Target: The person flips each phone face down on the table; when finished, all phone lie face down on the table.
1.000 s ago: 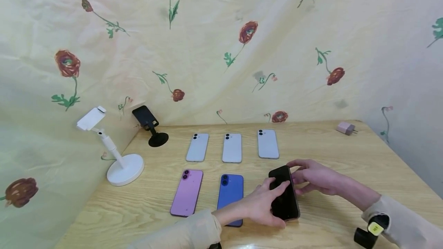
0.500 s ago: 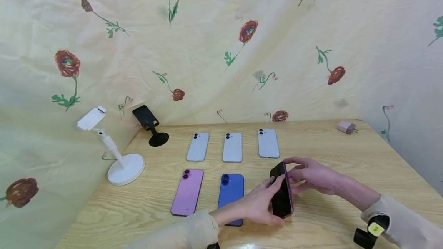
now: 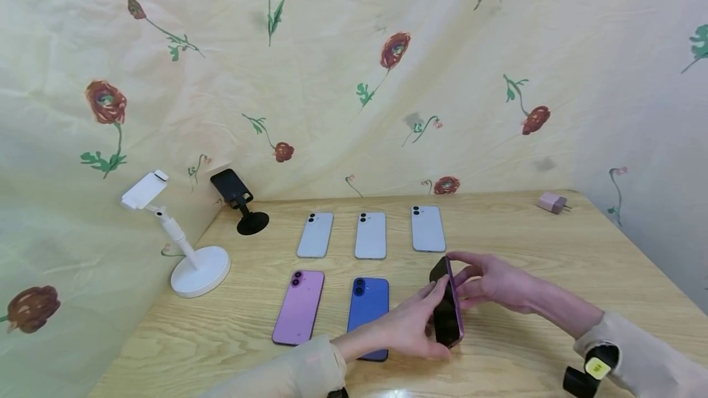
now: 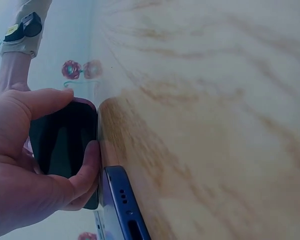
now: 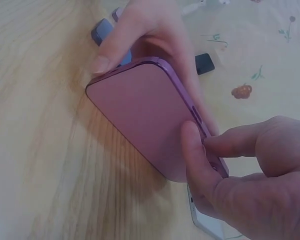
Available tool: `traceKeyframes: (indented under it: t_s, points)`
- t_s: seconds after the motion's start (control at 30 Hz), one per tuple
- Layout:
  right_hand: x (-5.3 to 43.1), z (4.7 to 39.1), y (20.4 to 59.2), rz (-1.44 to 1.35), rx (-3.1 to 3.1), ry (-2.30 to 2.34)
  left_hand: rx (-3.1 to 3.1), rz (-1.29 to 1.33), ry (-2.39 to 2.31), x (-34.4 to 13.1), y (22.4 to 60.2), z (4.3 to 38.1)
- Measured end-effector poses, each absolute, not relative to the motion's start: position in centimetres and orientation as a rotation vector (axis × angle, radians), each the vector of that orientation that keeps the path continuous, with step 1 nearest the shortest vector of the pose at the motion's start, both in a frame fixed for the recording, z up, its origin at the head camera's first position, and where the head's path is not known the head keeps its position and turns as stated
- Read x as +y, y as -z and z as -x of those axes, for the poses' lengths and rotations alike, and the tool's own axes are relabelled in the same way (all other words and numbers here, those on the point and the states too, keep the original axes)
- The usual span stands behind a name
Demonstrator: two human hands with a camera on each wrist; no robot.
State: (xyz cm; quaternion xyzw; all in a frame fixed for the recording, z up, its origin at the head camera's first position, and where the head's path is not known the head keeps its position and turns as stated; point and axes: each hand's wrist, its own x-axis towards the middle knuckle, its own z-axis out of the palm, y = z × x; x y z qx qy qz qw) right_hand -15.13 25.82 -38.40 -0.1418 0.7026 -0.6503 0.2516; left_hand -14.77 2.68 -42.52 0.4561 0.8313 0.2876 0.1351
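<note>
A smartphone point(image 3: 447, 319) with a black screen and a pinkish-purple frame is tilted up on its side, its right long edge raised off the wooden table. My left hand point(image 3: 406, 327) grips its near end and left side, thumb and fingers spread across it. At the raised right edge, my right hand point(image 3: 495, 281) pinches the upper part. The right wrist view shows the phone's plain pink back point(image 5: 135, 115), with my right hand's fingers point(image 5: 194, 150) near its camera end. Under my left forearm lies a blue phone point(image 3: 369, 303), partly covered; its end shows in the left wrist view.
Left of the blue phone lies a purple phone point(image 3: 298, 309). Three pale phones point(image 3: 314, 235) lie in a row behind. A white stand point(image 3: 200, 272) and a black stand point(image 3: 252, 223) are at the left. A pinkish charger plug point(image 3: 552, 202) lies at the back right.
The phone has tipped from nearly flat to steeply on its side, its right edge rising. Both hands have turned with it, and my right hand has shifted slightly left.
</note>
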Motion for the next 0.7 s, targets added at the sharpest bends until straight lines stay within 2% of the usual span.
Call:
traceKeyframes:
  t_s: [0.33,0.7]
  points:
    - [25.5,14.8,38.9,0.393,1.913,1.778,2.177,-1.112,-1.148,2.4,42.1,14.5]
    - [24.8,14.7,39.0,0.41,1.92,1.773,2.162,-1.07,-1.178,2.2,41.2,14.2]
